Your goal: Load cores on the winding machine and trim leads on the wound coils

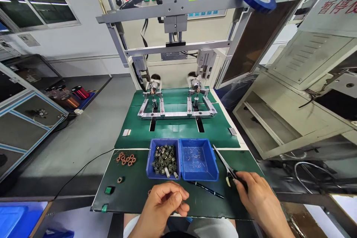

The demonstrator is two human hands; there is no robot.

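My left hand [166,201] is at the front edge of the bench, its fingertips pinched together; whatever lies between them is too hidden to name. Just past its knuckles, a bit of a copper-wound core [149,192] shows. On the right, my right hand [258,195] has its fingers at the dark handles of a pair of scissors [222,158], whose blades point away along the blue bin. A dark pen [209,189] lies between my hands. Another small copper-wound core [120,180] and a cluster of wound cores [126,158] lie to the left.
A blue bin [149,160] holds many dark cores and a few pale cylinders. Beside it, another blue bin [213,169] contains wire scraps. Behind them stands a winding machine with a metal frame [175,115]. A small green block [109,190] sits on the left.
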